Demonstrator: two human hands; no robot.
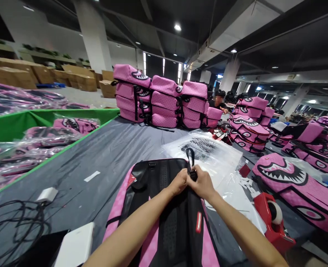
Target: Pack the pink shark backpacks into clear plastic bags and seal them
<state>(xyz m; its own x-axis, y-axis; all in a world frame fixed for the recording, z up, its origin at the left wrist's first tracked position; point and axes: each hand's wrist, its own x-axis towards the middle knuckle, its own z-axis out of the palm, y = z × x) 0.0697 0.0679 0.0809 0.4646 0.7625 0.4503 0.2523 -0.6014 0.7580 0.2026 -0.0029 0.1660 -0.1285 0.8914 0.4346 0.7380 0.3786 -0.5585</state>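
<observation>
A pink and black backpack (168, 207) lies in front of me with its black padded back and shoulder straps facing up. Near its top right, my left hand (180, 181) and my right hand (201, 182) meet at a black strap (190, 157). The strap's loop sticks up above my fingers. Both hands are closed on it, thumbs and fingertips pinched together. A small red and white label (199, 222) shows on the right shoulder strap. The exact part between my fingertips is partly hidden by the fingers.
Stacked pink backpacks (164, 98) stand at the table's far side. Clear plastic bags (208, 148) lie beyond my hands. To the right are a red tape dispenser (272, 218) and a shark-mouth backpack (297, 189). Leftward, a green-edged bin (41, 163) holds bagged backpacks; a white box (76, 244) and cables (16, 222) lie nearer.
</observation>
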